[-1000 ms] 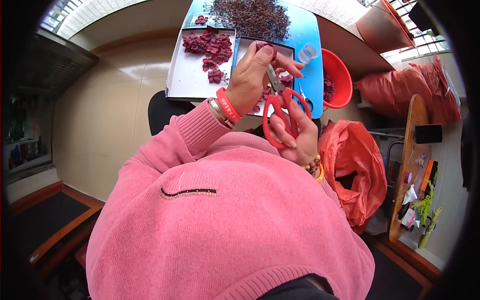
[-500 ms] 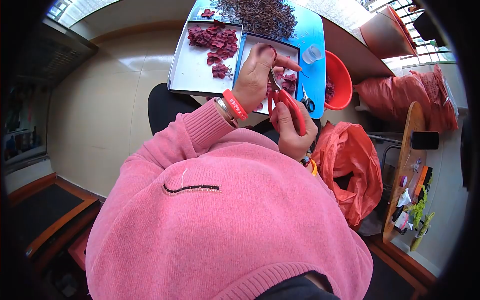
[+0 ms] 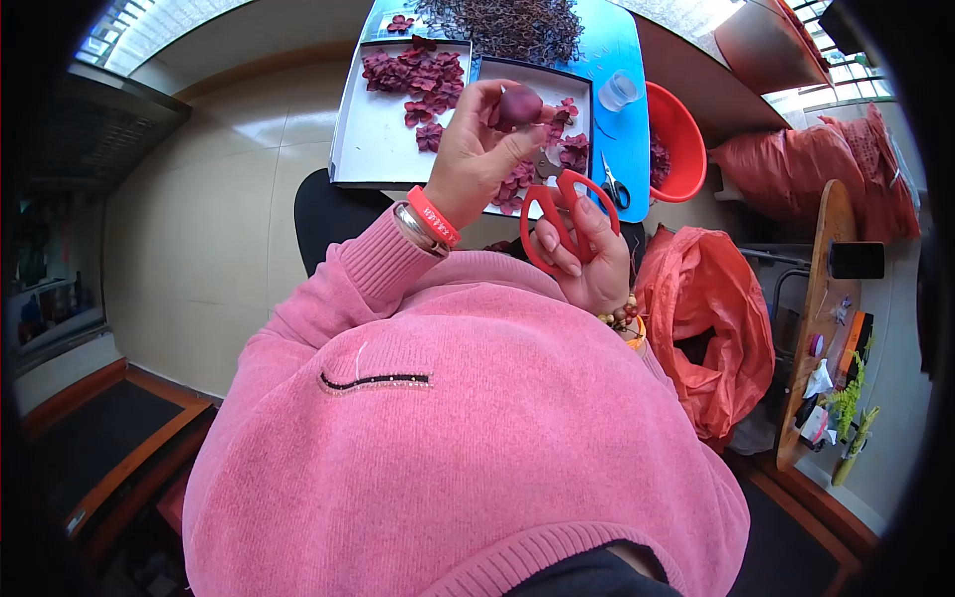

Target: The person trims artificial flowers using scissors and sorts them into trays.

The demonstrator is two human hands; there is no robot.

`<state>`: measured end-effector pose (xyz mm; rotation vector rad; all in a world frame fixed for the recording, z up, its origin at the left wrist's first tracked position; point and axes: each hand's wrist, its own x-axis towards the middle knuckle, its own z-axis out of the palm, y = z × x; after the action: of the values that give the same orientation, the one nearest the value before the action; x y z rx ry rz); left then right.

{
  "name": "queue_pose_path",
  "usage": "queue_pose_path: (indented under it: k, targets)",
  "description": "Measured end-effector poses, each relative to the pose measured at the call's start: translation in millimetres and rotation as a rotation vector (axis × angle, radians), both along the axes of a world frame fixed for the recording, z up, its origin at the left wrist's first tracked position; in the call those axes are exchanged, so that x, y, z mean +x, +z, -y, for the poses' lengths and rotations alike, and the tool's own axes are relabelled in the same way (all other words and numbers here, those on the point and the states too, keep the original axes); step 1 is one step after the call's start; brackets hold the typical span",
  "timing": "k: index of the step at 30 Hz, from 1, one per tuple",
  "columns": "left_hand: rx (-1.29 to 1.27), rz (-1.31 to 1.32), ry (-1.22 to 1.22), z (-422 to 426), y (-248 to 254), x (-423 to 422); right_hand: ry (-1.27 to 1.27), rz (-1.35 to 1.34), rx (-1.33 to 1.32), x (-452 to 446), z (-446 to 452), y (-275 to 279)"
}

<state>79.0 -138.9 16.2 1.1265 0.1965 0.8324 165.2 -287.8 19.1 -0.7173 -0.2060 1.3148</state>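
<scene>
My left hand, with a red wristband and a bangle, is closed on a dark red flower piece that looks rounded from here. My right hand has its fingers through the red handles of a pair of scissors. The handles are spread apart, and the blades point up towards the box just below my left hand. Dark red flowers lie in the right-hand white box beneath my hands. More flowers are heaped in the left-hand white box.
A heap of thin brown stems covers the back of the blue table. A clear cup and black-handled scissors lie on the right. Beside the table are a red basin and an open red bag.
My left hand has moved left and turned, bringing the dark red piece into clearer view. The red scissors have moved down from it, and their handles are spread wider.
</scene>
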Motion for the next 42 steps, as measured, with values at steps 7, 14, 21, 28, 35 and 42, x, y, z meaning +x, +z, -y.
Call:
queue_pose_path:
  k: [7, 14, 21, 28, 35, 42]
  targets:
    - [0.243, -0.122, 0.290, -7, -19, -1, -0.029, 0.143, -0.064, 3, 6, -5]
    - [0.377, -0.192, 0.383, -10, -32, 1, -0.057, 0.051, -0.064, 0, 3, -3]
    - [0.072, -0.253, 0.442, -23, -44, 8, -0.004, -0.008, -0.169, 2, 1, 0]
    - [-0.108, -0.440, 0.377, -81, -43, -17, 0.030, 0.241, -0.339, 0, 17, -23]
    - [-0.379, -0.503, 0.165, -36, -30, -20, -0.008, 0.867, -0.364, 25, 8, -59]
    - [-0.116, -0.441, 0.225, -15, -28, -26, -0.111, 1.143, -0.422, 59, -24, -113]
